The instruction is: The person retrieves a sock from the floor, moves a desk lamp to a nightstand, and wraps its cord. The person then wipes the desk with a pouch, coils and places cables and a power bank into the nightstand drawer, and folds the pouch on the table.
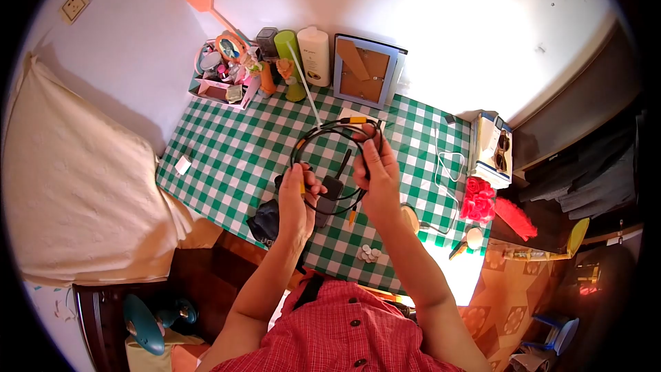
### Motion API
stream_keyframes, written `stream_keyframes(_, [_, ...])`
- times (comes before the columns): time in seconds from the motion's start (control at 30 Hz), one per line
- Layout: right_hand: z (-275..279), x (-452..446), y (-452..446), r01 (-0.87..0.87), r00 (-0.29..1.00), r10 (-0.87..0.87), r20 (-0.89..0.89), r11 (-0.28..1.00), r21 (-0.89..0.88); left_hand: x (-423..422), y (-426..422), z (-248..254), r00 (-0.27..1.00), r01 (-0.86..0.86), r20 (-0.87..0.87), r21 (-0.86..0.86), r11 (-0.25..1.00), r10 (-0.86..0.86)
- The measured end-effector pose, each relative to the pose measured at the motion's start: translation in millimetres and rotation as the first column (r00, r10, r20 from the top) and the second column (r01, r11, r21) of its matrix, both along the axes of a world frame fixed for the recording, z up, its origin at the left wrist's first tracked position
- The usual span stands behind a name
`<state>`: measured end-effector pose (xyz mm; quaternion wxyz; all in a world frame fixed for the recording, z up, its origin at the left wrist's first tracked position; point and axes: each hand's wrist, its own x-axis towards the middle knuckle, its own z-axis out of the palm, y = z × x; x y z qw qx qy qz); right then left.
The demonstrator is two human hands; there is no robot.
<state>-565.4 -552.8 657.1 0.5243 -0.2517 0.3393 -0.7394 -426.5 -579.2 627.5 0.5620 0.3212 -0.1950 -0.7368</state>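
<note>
A black cable with yellow connector ends is wound into a loose coil over the table. My left hand is closed around the coil's left side. On the right side, my right hand grips the loops between thumb and fingers. Beneath the coil lies a dark boxy device with a stubby antenna-like rod, partly hidden by the cable and my left hand. A black crumpled pouch or cloth sits left of my left forearm. Several small whitish discs lie near the front edge.
A green checked tablecloth covers the table. Along the back stand a cosmetics box, a white bottle and a picture frame. At right are a white cord, books with sunglasses and red artificial flowers.
</note>
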Motion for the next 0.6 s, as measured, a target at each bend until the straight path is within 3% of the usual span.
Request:
stream_keyframes(0.07, [7.4,-0.7,0.9,0.059,0.998,-0.059,-0.001,0.998,-0.011,3.0,-2.1,-7.0,0.976,0.177,0.137,-0.070,0.982,-0.167])
stream_keyframes(0.1, [8.8,-0.6,1.2,0.058,0.998,-0.058,-0.002,0.998,-0.011,0.8,-0.4,-2.6,0.977,0.177,0.136,-0.070,0.982,-0.166])
stream_keyframes(0.17, [10.4,-0.8,1.8,0.062,0.998,-0.062,0.010,0.998,-0.026,-6.3,3.9,9.2,0.924,0.064,0.380,-0.283,0.957,0.050])
stream_keyframes(0.3, [14.0,2.3,0.6,0.077,0.994,-0.073,0.083,0.996,-0.038,-14.0,1.6,9.4,0.853,0.073,0.488,-0.464,0.883,0.186])
stream_keyframes(0.37, [16.6,5.6,-1.6,0.189,0.963,-0.177,0.203,0.981,-0.043,-21.2,1.1,13.0,0.970,-0.102,0.212,-0.093,0.990,0.120])
stream_keyframes(0.4, [16.0,6.4,-3.3,0.189,0.963,-0.177,0.204,0.981,-0.043,-19.9,-2.8,7.5,0.970,-0.102,0.212,-0.093,0.990,0.120])
stream_keyframes(0.47, [12.3,7.3,-7.1,0.270,0.943,-0.242,0.230,0.958,-0.099,-16.2,-12.4,-8.8,0.955,0.188,-0.263,0.170,0.967,-0.139])
stream_keyframes(0.6, [2.6,11.0,-11.3,0.374,0.906,-0.335,0.260,0.920,-0.118,-26.6,-4.1,4.5,0.942,0.230,-0.307,0.289,0.929,-0.137])
